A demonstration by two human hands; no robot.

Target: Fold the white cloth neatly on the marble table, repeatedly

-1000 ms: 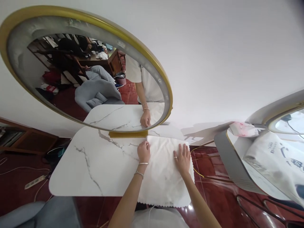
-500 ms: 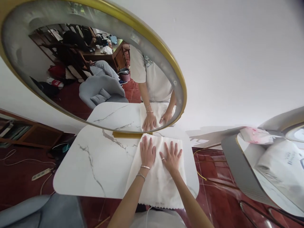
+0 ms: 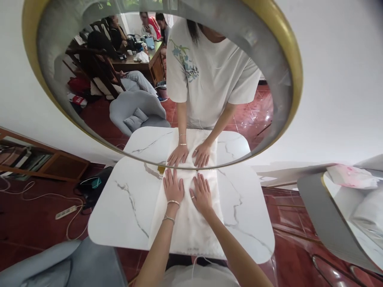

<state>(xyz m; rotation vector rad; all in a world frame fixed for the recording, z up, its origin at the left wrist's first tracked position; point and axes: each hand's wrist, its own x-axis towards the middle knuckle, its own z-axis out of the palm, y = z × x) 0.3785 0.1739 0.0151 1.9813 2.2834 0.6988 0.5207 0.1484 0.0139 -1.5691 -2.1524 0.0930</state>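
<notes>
A white cloth point(image 3: 191, 227) with a scalloped edge lies across the middle of a white marble table point(image 3: 125, 211). My left hand point(image 3: 172, 186) rests flat on the cloth's far end, fingers stretched out, bracelets on the wrist. Beside it my right hand point(image 3: 201, 193), with a ring on one finger, also lies flat and spread on the cloth. Both hands sit just in front of a big round gold-framed mirror point(image 3: 287, 63), which reflects them and my white T-shirt.
The mirror stands at the table's far edge against a white wall. A grey armchair point(image 3: 56, 265) is at the near left, and a power strip point(image 3: 66, 212) with cables lies on the red tiled floor. At the right stands a second table point(image 3: 317, 215) with white bags. Seated people show in the mirror.
The cloth has shifted from the table's right side to its middle and looks narrower. Both hands came together at its far end, and the view turned to face the mirror.
</notes>
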